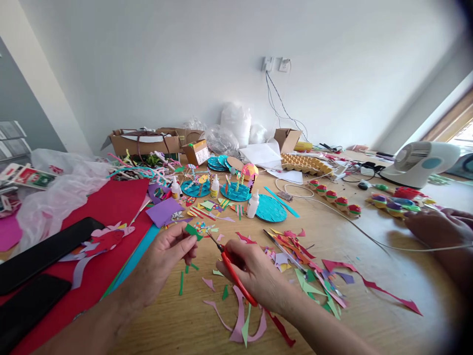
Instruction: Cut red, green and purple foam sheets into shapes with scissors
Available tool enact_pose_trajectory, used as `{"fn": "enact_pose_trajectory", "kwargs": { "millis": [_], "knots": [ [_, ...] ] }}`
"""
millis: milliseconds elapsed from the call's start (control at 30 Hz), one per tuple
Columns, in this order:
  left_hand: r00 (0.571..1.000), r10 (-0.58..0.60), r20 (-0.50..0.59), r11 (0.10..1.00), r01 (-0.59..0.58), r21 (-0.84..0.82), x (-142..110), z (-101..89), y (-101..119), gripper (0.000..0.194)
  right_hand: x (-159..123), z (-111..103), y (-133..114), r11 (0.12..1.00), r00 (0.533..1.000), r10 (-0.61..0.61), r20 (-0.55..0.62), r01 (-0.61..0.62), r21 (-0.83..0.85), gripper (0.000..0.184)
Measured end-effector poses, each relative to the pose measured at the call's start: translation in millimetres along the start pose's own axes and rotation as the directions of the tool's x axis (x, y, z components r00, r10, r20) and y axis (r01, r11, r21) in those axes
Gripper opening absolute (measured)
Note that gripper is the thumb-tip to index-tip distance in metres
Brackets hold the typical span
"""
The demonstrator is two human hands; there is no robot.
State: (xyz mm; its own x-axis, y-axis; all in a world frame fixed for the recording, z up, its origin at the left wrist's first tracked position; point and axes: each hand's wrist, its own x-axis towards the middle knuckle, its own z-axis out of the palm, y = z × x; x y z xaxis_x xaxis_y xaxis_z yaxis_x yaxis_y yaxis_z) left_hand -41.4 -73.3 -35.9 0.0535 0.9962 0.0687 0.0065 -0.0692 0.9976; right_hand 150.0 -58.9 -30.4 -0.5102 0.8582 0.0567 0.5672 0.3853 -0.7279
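My left hand (168,256) pinches a small green paper piece (193,231) between thumb and fingers, held just above the wooden table (369,305). My right hand (254,276) is closed around red-handled scissors (231,266), whose blades point up-left toward the green piece and almost touch it. Coloured paper scraps (306,276) lie scattered under and to the right of both hands.
A red sheet (111,207) with two black phones (44,254) lies left. Round teal craft discs (271,208), glue bottles (253,204), cardboard boxes (144,143) and an egg tray (305,163) fill the back. A white fan (421,162) stands right, where another person's hand (438,229) rests.
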Motion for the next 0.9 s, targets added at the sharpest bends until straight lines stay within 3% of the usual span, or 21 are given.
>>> {"fn": "enact_pose_trajectory", "kwargs": {
  "millis": [300,900],
  "knots": [
    [0.999,-0.029,0.026,0.999,0.028,0.031,0.6,14.1,6.3,0.013,-5.7,1.8,-0.2,0.994,0.998,-0.063,-0.029,0.060,-0.092,0.022],
    [0.995,-0.058,0.075,0.998,0.059,-0.007,0.1,18.0,-0.2,0.013,-8.2,2.8,6.0,0.991,0.992,-0.097,-0.076,0.090,-0.097,0.028]
  ]
}}
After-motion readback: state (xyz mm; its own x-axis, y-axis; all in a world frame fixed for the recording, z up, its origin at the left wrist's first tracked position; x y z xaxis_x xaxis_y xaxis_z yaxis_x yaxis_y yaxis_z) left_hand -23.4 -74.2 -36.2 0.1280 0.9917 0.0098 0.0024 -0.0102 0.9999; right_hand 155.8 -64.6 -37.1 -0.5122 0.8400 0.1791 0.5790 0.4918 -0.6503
